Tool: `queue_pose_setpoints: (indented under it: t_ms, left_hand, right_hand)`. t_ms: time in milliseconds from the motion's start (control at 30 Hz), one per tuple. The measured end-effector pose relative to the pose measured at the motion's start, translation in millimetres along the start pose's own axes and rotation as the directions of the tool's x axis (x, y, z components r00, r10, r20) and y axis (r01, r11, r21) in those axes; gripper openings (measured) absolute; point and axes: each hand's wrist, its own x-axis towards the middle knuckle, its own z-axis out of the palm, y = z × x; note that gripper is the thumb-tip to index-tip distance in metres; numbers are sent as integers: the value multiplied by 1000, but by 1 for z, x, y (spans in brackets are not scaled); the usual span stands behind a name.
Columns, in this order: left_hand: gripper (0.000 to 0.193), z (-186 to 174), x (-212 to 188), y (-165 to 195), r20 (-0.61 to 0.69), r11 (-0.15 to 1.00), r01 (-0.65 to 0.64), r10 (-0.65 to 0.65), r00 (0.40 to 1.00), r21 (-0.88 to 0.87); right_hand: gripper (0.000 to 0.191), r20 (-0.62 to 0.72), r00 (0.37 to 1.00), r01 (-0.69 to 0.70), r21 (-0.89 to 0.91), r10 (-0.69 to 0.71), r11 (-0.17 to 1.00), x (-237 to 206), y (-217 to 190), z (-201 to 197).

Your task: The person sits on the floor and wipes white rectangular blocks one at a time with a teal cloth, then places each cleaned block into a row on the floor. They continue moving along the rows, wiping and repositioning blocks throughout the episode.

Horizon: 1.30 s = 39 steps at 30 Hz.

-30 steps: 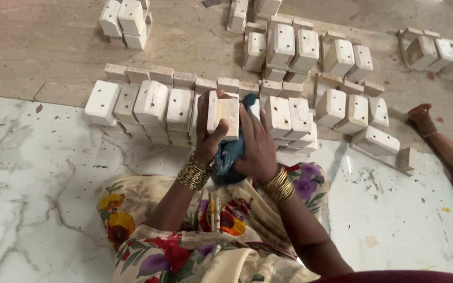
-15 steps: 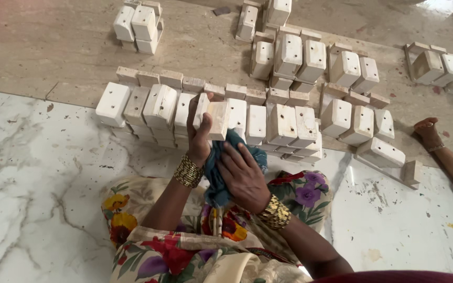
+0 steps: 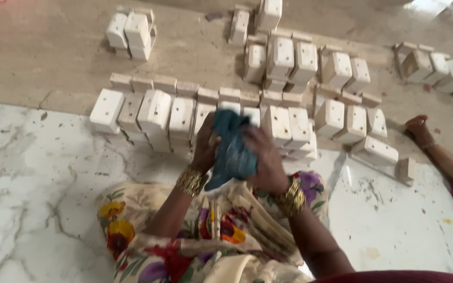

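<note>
My left hand (image 3: 205,149) grips a white block, which is almost wholly hidden behind a blue cloth (image 3: 233,149). My right hand (image 3: 263,160) presses that cloth over the block in front of me. Both wrists carry gold bangles. Just beyond my hands runs a long row of white rectangular blocks (image 3: 155,112) standing on the floor. The picture is blurred by motion.
More white blocks stand in groups farther off: a small stack (image 3: 129,31) at the back left, a cluster (image 3: 294,60) in the middle, another (image 3: 431,65) at the back right. Another person's foot (image 3: 420,128) rests at the right. My flowered garment (image 3: 205,236) covers my lap on the marble floor (image 3: 32,188).
The blue cloth has come up over the block, which was plainly visible before. My right hand moved from below the block to across its front.
</note>
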Motion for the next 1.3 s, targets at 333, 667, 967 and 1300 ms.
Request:
queue_pose_setpoints:
  t_ms: [333, 667, 967, 1300]
  left_hand:
    - [78, -50, 14, 34, -358, 981, 42, -108, 928, -188]
    - [74, -66, 27, 29, -563, 919, -101, -144, 814, -382]
    - [83, -71, 19, 62, -130, 927, 200, -252, 959, -318]
    - [90, -14, 52, -10, 2, 801, 379, -427, 904, -464]
  right_hand:
    - [45, -214, 846, -350, 468, 488, 812, -25, 14, -26]
    - [72, 231, 972, -50, 5, 48, 999, -82, -37, 69]
    - [73, 229, 939, -264, 0, 257, 965, -45, -13, 15]
    - [68, -14, 953, -294, 215, 304, 931, -18, 37, 39]
